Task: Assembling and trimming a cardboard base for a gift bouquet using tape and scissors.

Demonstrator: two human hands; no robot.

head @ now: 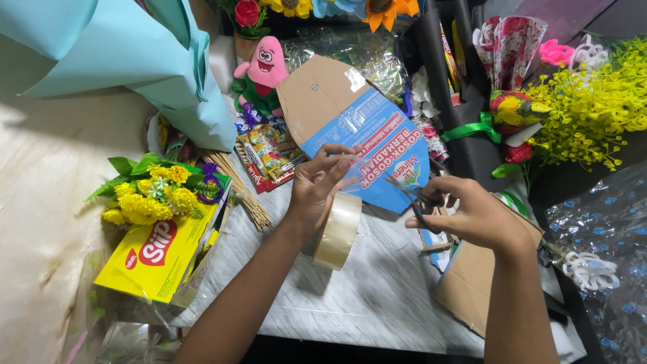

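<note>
Left hand [317, 185]: at the middle of the view, wrist threaded through a roll of clear packing tape [339, 230] that hangs like a bangle; thumb and fingertips [342, 164] pinched shut on a pulled-out strip of the tape.
Right hand [475, 214]: at 3 o'clock from the left hand, fingers curled closed through the handles of dark scissors [410, 199], blades pointing toward 10 o'clock at the strip.
Tape strip: stretched between the roll and the pinching fingers, in front of the blue-printed cardboard panel [367, 138]; see-through, so its edges are hard to trace.
Handling, tape: judged light and limp, sticky on one face, prone to fold onto itself or cling to skin; best held by its free end and kept taut.
Handling, roll: judged light and stiff, round, free to swing on the wrist.
Handling, scissors: rigid, sharp at the tips, which sit close to the left fingertips.
Cardboard panel: at 12 o'clock from the hands, flat, stiff, light, one corner lifted.
Table [377, 296]: pale marble-look top, bare patch at 6 o'clock from the hands; front edge runs just beyond.
Clutter at 9 o'clock: yellow snack box [158, 259] with yellow artificial flowers [151, 195] and a bundle of wooden skewers [246, 195].
Clutter at 12 o'clock: pink plush toy [266, 64], snack packets [269, 156].
Clutter at 2 o'clock: yellow foliage sprays [593, 108], green ribbon [472, 128].
Open room: tight at the sides, freest toward 6 o'clock.
</note>
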